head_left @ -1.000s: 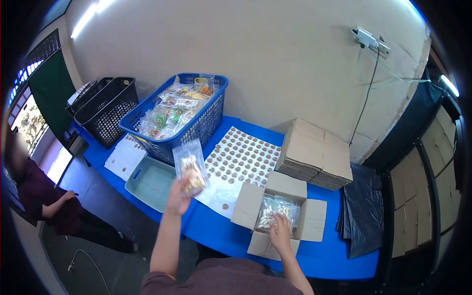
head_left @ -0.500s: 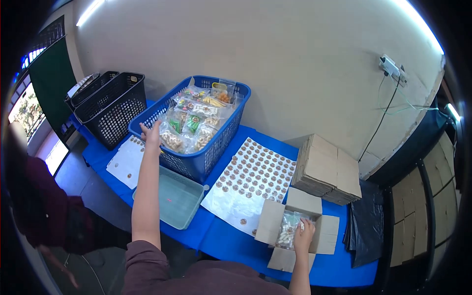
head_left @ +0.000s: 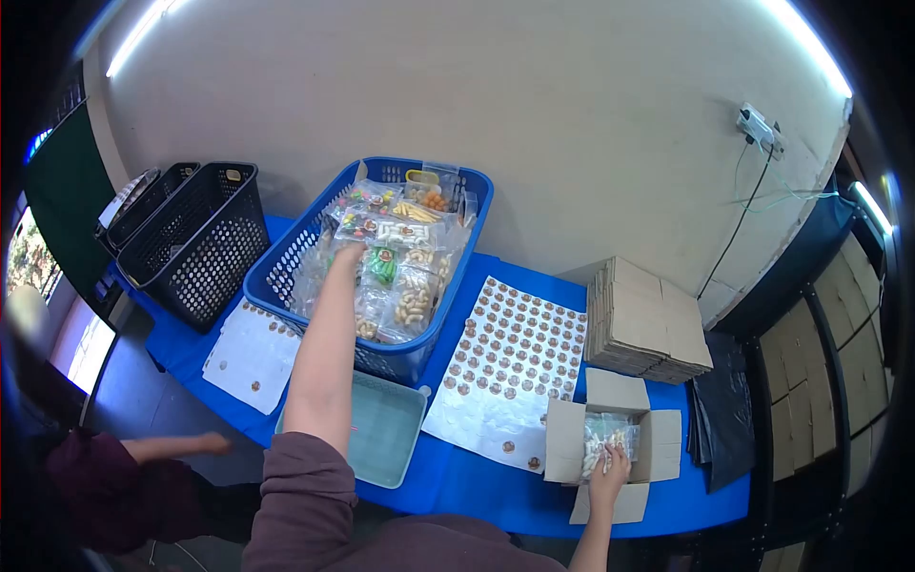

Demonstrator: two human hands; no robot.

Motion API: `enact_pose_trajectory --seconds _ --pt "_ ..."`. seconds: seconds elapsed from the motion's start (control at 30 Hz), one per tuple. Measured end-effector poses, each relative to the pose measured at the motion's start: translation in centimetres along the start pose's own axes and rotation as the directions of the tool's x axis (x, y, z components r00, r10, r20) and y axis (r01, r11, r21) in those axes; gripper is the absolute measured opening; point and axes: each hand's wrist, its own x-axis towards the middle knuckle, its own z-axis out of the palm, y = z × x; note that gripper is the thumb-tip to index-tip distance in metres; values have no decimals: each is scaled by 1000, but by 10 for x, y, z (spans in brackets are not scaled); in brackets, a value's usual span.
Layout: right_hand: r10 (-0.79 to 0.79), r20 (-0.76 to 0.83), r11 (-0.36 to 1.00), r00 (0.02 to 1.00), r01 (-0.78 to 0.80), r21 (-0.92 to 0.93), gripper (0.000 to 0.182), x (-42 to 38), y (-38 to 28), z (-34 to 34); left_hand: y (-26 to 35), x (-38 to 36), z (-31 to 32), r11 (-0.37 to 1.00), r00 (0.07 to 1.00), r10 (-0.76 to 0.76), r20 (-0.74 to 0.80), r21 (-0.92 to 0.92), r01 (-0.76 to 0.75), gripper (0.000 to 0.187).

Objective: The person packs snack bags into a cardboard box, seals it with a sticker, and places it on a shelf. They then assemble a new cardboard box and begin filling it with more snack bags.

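A blue basket [head_left: 400,357] holds several clear packets of coloured, white and green pieces. My left hand [head_left: 350,254] reaches into it over the packets, its fingers mostly hidden against them. Lower right, an open cardboard box [head_left: 564,440] with its flaps spread contains clear packets [head_left: 602,437] of whitish pieces. My right hand [head_left: 610,469] is at the box's near side, fingers on the packet there; whether they grip it is unclear.
Sticker sheets [head_left: 505,367] lie mid-table, with another sheet [head_left: 250,357] at left. Around them are a green tray [head_left: 386,429], black baskets [head_left: 195,257], stacked flat cartons [head_left: 648,319] and black plastic [head_left: 722,410]. A person's sleeve [head_left: 91,477] is at lower left.
My left hand has moved from the basket's near left edge to deeper among the packets. My right hand stays at the box. The view has shifted, and the other person's arm is now raised.
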Motion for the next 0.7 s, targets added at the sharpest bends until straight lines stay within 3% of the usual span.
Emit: enact_pose_trajectory --seconds 0.03,0.1,0.13,0.2,0.3,0.33,0.37,0.43,0.47,0.5,0.53,0.57,0.63,0.7 --pt "2 7 1000 1000 -2 -8 26 -2 2 1 -3 14 23 1000 1000 -11 0 -2 11 65" --pt "12 -26 1000 1000 -13 -19 27 -5 9 5 4 -28 27 846 934 -312 -174 396 356 63" --pt "25 -17 999 1000 -25 -30 27 -6 9 7 9 -39 33 846 933 -314 -178 394 360 63" --pt "26 -19 999 999 -27 -34 27 -5 -2 11 11 -44 37 724 921 -354 -161 577 379 61" --pt "27 -13 1000 1000 -27 -13 27 0 -22 16 1 -39 37 749 883 -431 -183 473 464 60" --pt "28 -3 1000 1000 -28 14 27 1 -28 18 -1 -37 37 734 864 -471 -176 464 495 48" --pt "23 -4 1000 1000 -23 16 27 1 -33 20 -2 -34 38 737 865 -469 -177 461 494 48" --pt "-49 -12 999 999 49 2 27 0 -40 22 -6 -19 39 686 904 -409 -123 612 393 34" --pt "-46 -18 999 999 46 2 27 -1 -41 21 -20 -5 37 692 962 -240 -133 671 266 25" --pt "-59 -16 998 998 59 1 27 -1 -42 19 -17 -9 41 692 963 -238 -128 673 261 25" --pt "-73 -10 997 997 73 5 27 -3 -45 19 -7 -22 45 720 985 29 -172 687 98 29" --pt "-73 -9 997 997 73 12 27 -3 -45 18 5 -35 47 702 932 295 -208 709 -64 35" --pt "-47 -5 999 999 47 12 27 -1 -44 12 47 -78 57 766 922 336 -190 625 -150 37" --pt "-32 -40 999 999 32 -4 26 3 -45 6 69 -111 69 831 772 554 -311 251 -496 24"
